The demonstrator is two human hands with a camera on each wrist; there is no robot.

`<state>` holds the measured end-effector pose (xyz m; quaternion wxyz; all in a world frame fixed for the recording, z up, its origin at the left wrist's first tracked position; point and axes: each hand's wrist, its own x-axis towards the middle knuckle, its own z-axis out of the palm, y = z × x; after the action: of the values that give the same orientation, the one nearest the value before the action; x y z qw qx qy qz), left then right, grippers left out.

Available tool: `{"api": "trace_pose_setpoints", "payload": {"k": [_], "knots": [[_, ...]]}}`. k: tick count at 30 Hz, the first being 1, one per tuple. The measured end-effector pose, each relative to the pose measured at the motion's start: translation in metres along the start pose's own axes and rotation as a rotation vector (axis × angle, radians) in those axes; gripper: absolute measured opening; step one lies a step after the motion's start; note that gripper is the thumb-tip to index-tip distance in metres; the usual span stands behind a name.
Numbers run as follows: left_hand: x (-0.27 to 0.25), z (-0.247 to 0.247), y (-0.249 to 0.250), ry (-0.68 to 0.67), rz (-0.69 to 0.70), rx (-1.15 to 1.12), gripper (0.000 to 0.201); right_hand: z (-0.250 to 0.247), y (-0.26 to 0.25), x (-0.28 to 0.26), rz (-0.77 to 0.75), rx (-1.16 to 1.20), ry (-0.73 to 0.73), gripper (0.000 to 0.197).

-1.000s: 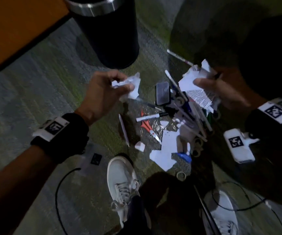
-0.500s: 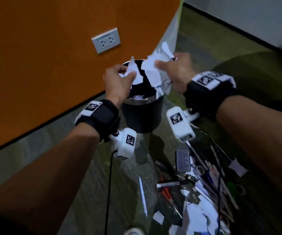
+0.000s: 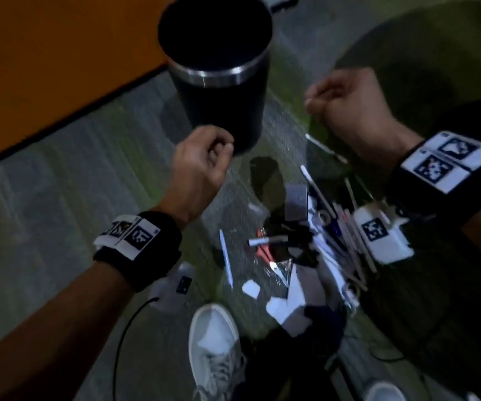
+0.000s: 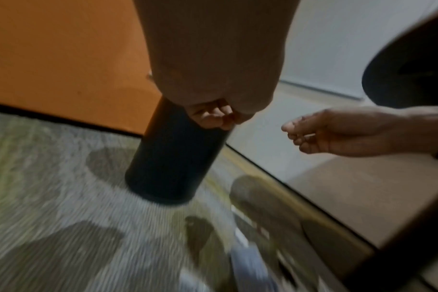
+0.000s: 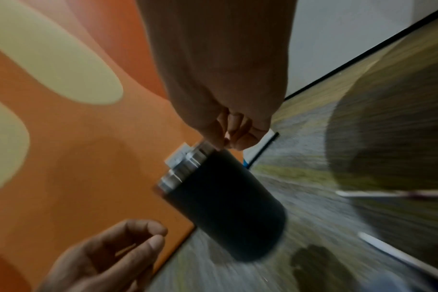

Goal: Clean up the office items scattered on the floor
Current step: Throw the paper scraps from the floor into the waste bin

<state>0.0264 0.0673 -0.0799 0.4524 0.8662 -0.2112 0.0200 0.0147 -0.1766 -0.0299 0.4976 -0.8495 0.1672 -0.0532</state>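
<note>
Two hands hover above the carpet, the left hand (image 3: 201,166) and the right hand (image 3: 346,108), each with fingers loosely curled and nothing in its grasp. One bin (image 3: 219,73) stands upright on the floor (image 3: 59,183) just beyond and between them: a tall dark cylinder with a smooth matte wall and a shiny metal band round its open rim. Below the hands, nearer the person, one heap of office items (image 3: 306,250) lies scattered: several thin white pens and sticks in a loose bundle under the right wrist, one single white pen (image 3: 225,261) lying apart toward the left wrist, one pair of scissors (image 3: 265,253) with orange-red handles, one grey rectangular block (image 3: 296,202), and at least three torn white paper scraps (image 3: 288,299) with ragged edges. The blur hides an exact count of the pens. The floor is short grey-green carpet. One white lace-up shoe (image 3: 213,348) shows below the heap, and the tip of a second at the lower right.
</note>
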Motion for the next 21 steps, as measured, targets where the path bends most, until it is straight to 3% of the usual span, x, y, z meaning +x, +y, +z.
{"api": "trace_pose_setpoints", "payload": {"k": [5,7,10,11,12,15,17,21], "knots": [[-0.099,0.059,-0.037,-0.612,-0.104,0.086,0.018,0.011,0.124,-0.097,0.143,-0.349,-0.423,0.009],[-0.126,0.076,-0.048,-0.840,-0.211,0.139,0.015,0.020,0.160,-0.129,0.164,-0.500,-0.570,0.006],[-0.152,0.097,-0.065,-1.051,-0.173,0.335,0.008,0.036,0.204,-0.159,0.273,-0.550,-0.591,0.017],[-0.160,0.101,-0.071,-1.099,-0.183,0.383,0.012,0.041,0.212,-0.165,0.285,-0.526,-0.554,0.017],[-0.166,0.103,-0.075,-1.149,-0.189,0.421,0.029,0.048,0.220,-0.168,0.282,-0.494,-0.519,0.015],[-0.185,0.109,-0.081,-1.164,-0.047,0.486,0.053,0.070,0.222,-0.167,0.250,-0.441,-0.487,0.012],[-0.191,0.114,-0.081,-1.094,0.074,0.529,0.047,0.083,0.223,-0.165,0.167,-0.515,-0.487,0.009],[-0.197,0.118,-0.092,-1.047,0.158,0.471,0.017,0.096,0.236,-0.166,0.073,-0.590,-0.451,0.011]]}}
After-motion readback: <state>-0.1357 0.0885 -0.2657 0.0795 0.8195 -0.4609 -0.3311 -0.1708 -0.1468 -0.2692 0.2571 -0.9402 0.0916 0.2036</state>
